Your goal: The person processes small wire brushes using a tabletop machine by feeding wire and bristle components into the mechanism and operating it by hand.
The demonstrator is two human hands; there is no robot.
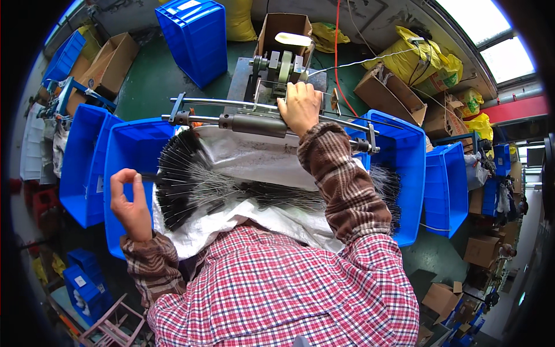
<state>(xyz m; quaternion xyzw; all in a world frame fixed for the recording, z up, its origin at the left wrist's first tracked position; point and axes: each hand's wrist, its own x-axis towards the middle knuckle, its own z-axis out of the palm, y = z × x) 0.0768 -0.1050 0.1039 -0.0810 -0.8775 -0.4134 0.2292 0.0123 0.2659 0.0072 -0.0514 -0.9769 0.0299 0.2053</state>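
Nearest is the person's lap, covered by a white woven sack (254, 162) that carries a big fan of thin rods (191, 185) with black ends. Draped this way, the sack probably keeps the loose rods together and close to both hands. The rods lie roughly left to right, their black ends spreading out toward the left over a blue bin (130, 150).

The left hand (130, 205) hovers at the near left, just beside that fan. Its thumb and forefinger are pressed together in a pinching grip on what looks like the black end of a single rod, whose long axis seems to run rightward into the pile; the rod itself is too thin to be sure of.

Farther off, the right hand (299, 107) reaches across a long metal bar (254, 123) and rests, fingers curled, on a small machine (277, 75) with rollers; whether it holds anything cannot be told. More blue bins (404, 156) stand at the right.
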